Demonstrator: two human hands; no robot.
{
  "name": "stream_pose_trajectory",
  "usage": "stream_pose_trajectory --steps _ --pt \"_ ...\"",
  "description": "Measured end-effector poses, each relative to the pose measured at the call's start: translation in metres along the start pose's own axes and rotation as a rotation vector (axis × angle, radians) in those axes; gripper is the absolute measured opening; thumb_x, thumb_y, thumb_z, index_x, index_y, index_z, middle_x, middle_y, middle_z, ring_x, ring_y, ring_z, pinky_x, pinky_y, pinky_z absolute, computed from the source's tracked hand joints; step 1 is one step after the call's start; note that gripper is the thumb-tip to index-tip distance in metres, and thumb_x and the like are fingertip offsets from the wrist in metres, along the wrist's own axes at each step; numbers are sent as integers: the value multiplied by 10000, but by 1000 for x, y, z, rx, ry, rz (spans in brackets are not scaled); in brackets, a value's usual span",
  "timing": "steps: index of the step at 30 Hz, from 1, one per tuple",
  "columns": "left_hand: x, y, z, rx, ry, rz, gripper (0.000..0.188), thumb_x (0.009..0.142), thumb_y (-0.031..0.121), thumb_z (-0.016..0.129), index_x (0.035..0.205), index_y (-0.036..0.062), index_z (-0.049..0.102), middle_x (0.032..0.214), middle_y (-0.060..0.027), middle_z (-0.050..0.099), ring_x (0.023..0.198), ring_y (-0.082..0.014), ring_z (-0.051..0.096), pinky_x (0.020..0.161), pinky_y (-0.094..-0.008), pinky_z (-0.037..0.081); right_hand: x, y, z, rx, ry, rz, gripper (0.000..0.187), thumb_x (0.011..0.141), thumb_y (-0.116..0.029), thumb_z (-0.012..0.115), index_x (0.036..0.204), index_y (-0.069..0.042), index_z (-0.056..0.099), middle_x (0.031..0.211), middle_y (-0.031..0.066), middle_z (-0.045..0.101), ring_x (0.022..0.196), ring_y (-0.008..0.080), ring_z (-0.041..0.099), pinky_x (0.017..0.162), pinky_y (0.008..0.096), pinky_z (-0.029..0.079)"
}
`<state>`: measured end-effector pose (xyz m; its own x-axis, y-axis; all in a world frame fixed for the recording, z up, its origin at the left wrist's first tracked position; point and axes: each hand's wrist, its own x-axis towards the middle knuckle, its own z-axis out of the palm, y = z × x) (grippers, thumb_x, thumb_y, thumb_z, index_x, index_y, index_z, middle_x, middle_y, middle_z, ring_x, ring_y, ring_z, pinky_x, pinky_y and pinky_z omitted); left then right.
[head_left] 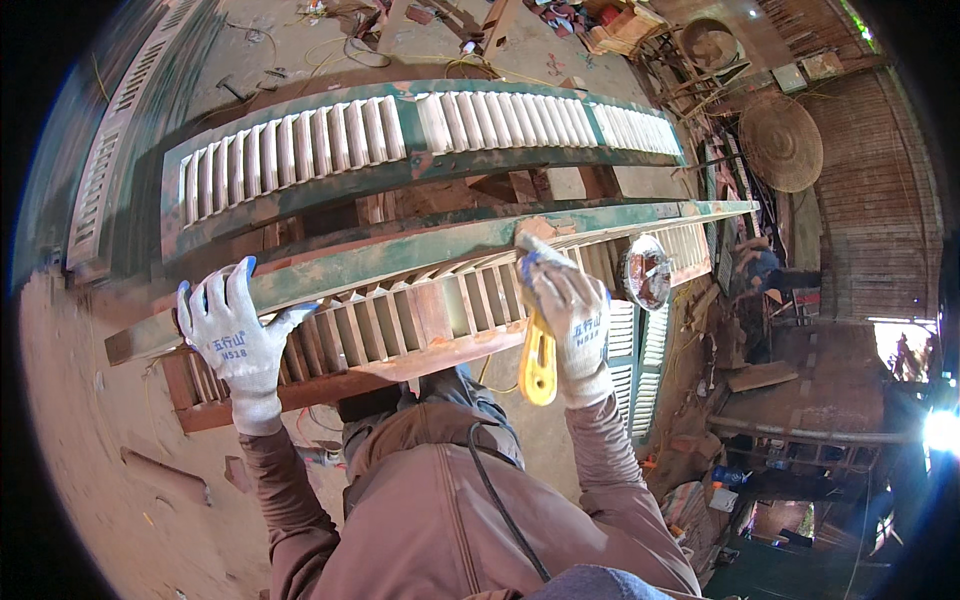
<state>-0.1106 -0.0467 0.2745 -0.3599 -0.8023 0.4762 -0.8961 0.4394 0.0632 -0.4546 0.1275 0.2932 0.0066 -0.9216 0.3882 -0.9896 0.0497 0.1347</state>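
A louvred wooden shutter stands on its long side before me, with its worn green edge facing up. My left hand, in a white work glove with blue fingertips, rests with spread fingers over the left part of that edge. My gloved right hand is closed round a yellow-handled putty knife, its handle pointing toward me. The fingers hide most of its blade. Brownish filler lies on the edge near the fingertips. To the right, a round bowl of brown paste sits against the shutter.
Behind lies another green shutter with pale slats. More shutters lean at the far left. A hammer and cords lie on the floor beyond. A round woven basket hangs at the right, and a person is farther off.
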Motion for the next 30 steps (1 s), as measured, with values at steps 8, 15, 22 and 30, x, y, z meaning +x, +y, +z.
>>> stream_pose_trajectory --steps 8,15,22,30 --pt "-2 1 -3 -12 12 -12 848 579 711 773 1179 126 644 1083 -66 626 1070 -257 606 1128 -531 343 24 35 -34 188 89 212 253 891 -79 640 1129 -39 713 1016 143 728 888 291 685 818 381 518" --pt "-3 -1 -2 -21 -16 -28 856 575 667 801 1211 119 629 1117 -71 620 1112 -264 586 1129 -531 329 35 -8 -24 145 -48 31 338 861 -70 673 1197 -102 696 1052 78 724 912 277 683 829 403 527" --pt "-9 -15 -6 -47 -12 -39 1087 536 669 818 1440 154 502 1394 -96 513 1328 -303 456 1181 -553 260 13 38 -10 340 33 552 257 953 -93 655 1201 -29 677 1107 106 723 1010 240 692 897 332 524" --pt "-53 -110 14 -19 739 -463 773 918 519 678 1456 16 442 1486 -198 429 1406 -378 377 1196 -528 271 34 -37 -39 332 -66 287 228 986 -102 621 1164 19 697 1062 136 745 948 242 713 854 344 539"
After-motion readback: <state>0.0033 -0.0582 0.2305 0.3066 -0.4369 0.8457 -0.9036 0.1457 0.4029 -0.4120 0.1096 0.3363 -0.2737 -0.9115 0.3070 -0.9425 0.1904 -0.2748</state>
